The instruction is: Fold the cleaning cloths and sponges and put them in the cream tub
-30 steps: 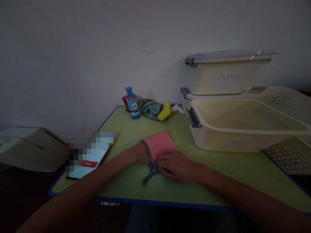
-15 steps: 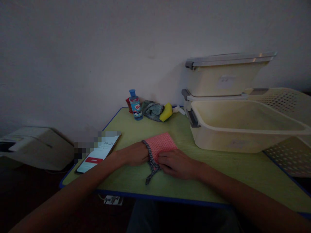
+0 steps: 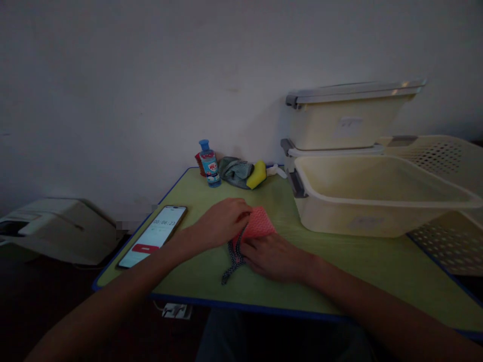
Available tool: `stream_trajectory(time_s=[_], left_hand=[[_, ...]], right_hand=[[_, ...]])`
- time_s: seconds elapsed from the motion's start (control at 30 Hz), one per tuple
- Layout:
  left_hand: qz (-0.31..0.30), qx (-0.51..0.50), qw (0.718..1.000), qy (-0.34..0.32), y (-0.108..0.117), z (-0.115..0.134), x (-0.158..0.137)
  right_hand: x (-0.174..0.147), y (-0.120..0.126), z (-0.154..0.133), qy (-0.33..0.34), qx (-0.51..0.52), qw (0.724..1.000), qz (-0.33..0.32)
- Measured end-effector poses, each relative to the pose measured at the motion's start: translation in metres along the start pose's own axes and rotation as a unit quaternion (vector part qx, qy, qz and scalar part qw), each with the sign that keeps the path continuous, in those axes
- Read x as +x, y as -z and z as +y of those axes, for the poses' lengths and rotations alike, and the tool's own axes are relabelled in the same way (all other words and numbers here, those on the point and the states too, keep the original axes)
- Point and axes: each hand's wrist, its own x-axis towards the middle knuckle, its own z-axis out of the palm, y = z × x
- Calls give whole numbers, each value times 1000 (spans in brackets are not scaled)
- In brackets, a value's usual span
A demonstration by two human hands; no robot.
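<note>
A pink scrubbing mitt (image 3: 260,222) with a black-and-white checked cuff and hanging loop lies between my hands, over the middle of the table. My left hand (image 3: 224,221) is closed on its upper left edge by the cuff, back of the hand upward. At the lower right side of the mitt, my right hand (image 3: 273,255) has its fingers curled around the fabric. Its fingertips are partly hidden in the folds. The checked loop dangles to the lower left, onto the table top.
On the green table (image 3: 324,271) a phone (image 3: 158,236) showing a timer lies at left. Behind stand a blue-capped bottle (image 3: 210,166), a grey mesh cloth (image 3: 234,171) and a yellow sponge (image 3: 257,174). Cream bins (image 3: 362,216) and a perforated basket (image 3: 445,246) occupy the right.
My left hand has come out of the mitt's cuff and now grips its upper left edge from outside. The right hand stays at the mitt's lower side, and the mitt is more bunched.
</note>
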Motion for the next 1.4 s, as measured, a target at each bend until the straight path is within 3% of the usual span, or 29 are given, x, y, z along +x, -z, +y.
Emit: stream_trajectory(time_s=[0.17,0.4,0.6,0.87,0.97,1.2,1.4], left_hand=[[1,53,998,-19,-17,4,21],[-122,-70,987,-75,-51,-10,24],[-113,-112,985,-70,-72,-23,16],[-94,-24,991,-97,-78,-22,13],[-93,5,990,-104,-81,-26,15],[-90,48,995,-20,-76,-41,30],[-45,56,992,102,-78,-33,38]], right_hand=[[0,-7,2,18,17,999,25],[1,-14,3,55,-6,995,85],[0,-10,-1,70,-38,994,72],[-7,6,3,104,4,994,32],[-8,8,8,65,57,996,25],[-2,1,27,-52,167,983,62],[-1,-4,49,-76,180,977,80]])
